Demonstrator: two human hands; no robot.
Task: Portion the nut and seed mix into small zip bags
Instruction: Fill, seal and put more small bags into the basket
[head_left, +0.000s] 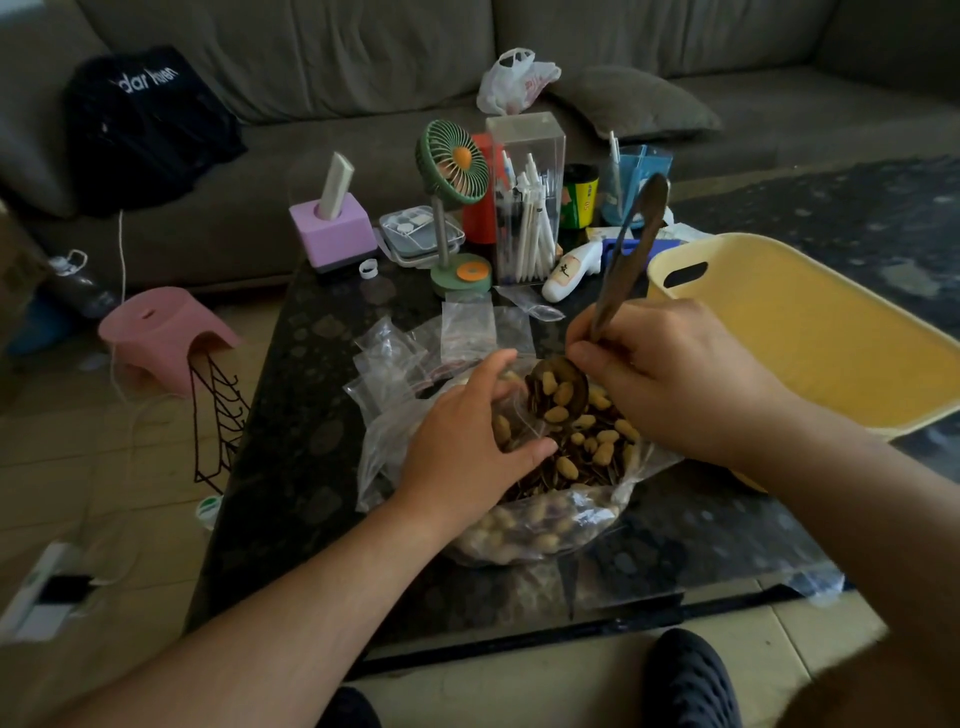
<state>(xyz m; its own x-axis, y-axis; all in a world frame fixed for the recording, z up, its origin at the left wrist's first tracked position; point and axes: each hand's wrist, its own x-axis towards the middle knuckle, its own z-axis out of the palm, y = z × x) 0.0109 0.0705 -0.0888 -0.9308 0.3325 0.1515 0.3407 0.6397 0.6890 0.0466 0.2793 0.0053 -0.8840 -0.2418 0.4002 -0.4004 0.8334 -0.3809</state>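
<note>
A large clear plastic bag (550, 525) of peanuts and dark seeds (587, 457) lies open on the dark table (291, 467). My right hand (670, 374) grips a dark wooden spoon (631, 249) low on its handle. The spoon's bowl (556, 395) is heaped with nuts and seeds just above the mix. My left hand (467, 447) holds a small clear zip bag (511, 415) at its mouth, right beside the spoon bowl. Several empty small zip bags (462, 327) lie in a loose pile behind the big bag.
A yellow plastic tub (810, 332) stands at the right, close to my right hand. Behind the bags stand a green desk fan (452, 166), a clear pen box (524, 208), a purple block (332, 228) and a white bottle (571, 270). A grey sofa (363, 62) lies beyond.
</note>
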